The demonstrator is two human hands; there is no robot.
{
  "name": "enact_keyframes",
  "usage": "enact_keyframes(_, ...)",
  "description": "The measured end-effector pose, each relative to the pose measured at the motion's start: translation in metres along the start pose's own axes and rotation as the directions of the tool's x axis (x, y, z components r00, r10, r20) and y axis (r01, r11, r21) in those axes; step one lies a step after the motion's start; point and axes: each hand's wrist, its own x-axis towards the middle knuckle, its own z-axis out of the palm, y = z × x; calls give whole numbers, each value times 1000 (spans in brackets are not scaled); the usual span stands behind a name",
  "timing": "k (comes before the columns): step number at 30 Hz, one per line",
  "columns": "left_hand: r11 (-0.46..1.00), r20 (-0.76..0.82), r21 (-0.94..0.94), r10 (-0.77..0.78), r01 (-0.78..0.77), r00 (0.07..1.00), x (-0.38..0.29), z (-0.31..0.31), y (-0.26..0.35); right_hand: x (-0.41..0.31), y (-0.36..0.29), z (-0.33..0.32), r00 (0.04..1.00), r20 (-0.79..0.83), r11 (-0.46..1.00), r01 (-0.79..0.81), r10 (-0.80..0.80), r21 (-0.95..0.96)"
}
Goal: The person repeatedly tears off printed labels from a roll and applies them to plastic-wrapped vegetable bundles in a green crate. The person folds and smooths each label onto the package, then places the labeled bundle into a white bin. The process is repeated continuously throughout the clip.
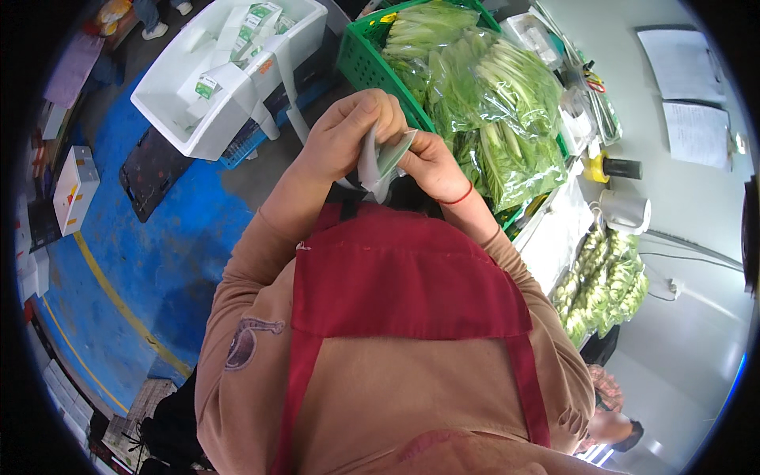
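Note:
Both hands meet above a red apron, at the upper middle of the view. My left hand (pixel 350 130) is closed on a folded whitish strip (pixel 369 163), which looks like label backing paper. With thumb and fingers my right hand (pixel 436 163) pinches a small pale green and white piece (pixel 395 151), seemingly a label, touching the strip. A red cord circles the right wrist. Ahead to the left, a white foam box (pixel 199 133) holds printed green and white labels (pixel 243 35), and a pale strip hangs over its side. How the strips connect is hidden.
A green plastic crate (pixel 380 77) holds bagged leafy greens (pixel 499 83). Further right are a yellow tape roll (pixel 595 166), a white container (pixel 626 211) and more bagged greens (pixel 605 279). A black crate lid (pixel 155 172) lies on the blue floor. Another person (pixel 608 409) is at the lower right.

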Motion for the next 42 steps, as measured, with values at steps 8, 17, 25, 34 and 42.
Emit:
enact_keyframes(8, 971, -331, 240, 84, -2, 940, -22, 21, -23, 6, 15, 5, 956, -291, 994, 65, -37, 87)
enact_keyframes(17, 815, -301, 572, 110, 87, 947, -28, 20, -35, 4, 18, 15, 917, -356, 983, 175, -181, -50)
enact_keyframes(25, 666, -232, 744, 174, 59, 957, -30, 18, -34, -13, 17, -6, 987, -116, 917, 59, -113, -393)
enact_keyframes(34, 587, -153, -719, -656, 372, 739, -40, 13, -41, -33, -1, -13, 940, -215, 882, 148, -266, -447)
enact_keyframes(42, 842, -539, -534, -265, -81, 799, -20, -60, -14, -71, 30, -43, 987, 80, 732, -48, 139, -680)
